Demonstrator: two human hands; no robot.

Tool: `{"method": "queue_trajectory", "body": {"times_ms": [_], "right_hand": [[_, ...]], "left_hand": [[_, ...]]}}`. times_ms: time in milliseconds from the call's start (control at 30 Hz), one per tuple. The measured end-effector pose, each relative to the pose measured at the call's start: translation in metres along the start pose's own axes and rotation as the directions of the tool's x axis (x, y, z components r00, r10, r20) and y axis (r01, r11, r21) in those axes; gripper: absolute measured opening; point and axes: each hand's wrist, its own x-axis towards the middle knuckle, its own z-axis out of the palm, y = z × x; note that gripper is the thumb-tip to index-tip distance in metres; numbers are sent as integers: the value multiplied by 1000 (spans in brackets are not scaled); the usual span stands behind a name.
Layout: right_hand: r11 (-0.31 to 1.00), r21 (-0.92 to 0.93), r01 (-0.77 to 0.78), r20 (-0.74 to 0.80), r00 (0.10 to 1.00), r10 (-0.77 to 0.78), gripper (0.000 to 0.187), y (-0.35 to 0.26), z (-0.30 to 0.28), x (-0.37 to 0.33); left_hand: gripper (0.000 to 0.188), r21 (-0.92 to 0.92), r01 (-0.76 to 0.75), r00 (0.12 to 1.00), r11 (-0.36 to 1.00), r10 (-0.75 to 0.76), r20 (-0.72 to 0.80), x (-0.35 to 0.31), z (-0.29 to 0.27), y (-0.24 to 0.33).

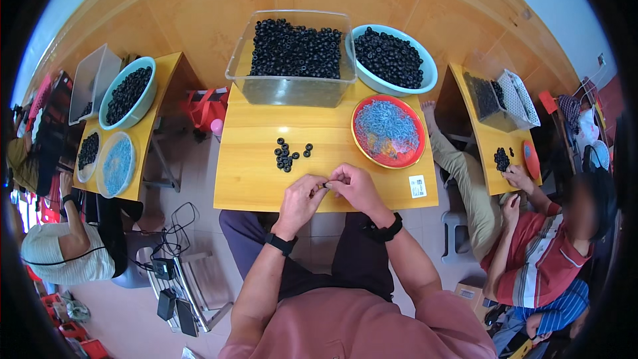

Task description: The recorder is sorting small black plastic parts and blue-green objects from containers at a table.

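Observation:
My left hand (302, 201) and my right hand (355, 187) meet over the near edge of the wooden table (252, 186). Both are closed, fingertips pinched together on a small dark piece (325, 185) that looks like one of the black rings; the fingers hide most of it. Just beyond my left hand lies a small group of loose black rings (286, 158). Farther right, a red plate (357, 138) holds a heap of thin light-blue pieces (387, 123), with some orange and pink ones near its front.
At the table's back stand a clear plastic bin (292, 91) and a light-blue basin (428, 80), both full of black rings. A white label (417, 187) lies at the right. Co-workers sit at side tables (159, 100) left and right; a metal-legged stand with cables (193, 292) is at left.

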Motion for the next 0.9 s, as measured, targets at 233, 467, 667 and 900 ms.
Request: {"method": "queue_trajectory", "body": {"times_ms": [233,467,667,900], "right_hand": [[997,11,-72,124,990,70,15,-18,-10,11],[901,-399,172,95,985,-146,14,-52,-8,53],[740,-554,382,259,923,-283,15,-54,16,82],[595,-585,551,447,831,-330,13,-45,40,98]], "left_hand": [[18,-49,64,998,997,-65,-11,1,-1,0],[19,-1,17,999,1000,-17,34,2,-1,0],[19,57,-43,997,997,39,71,1,-1,-2],[20,34,-61,995,998,58,80,2,-2,-1]]}}
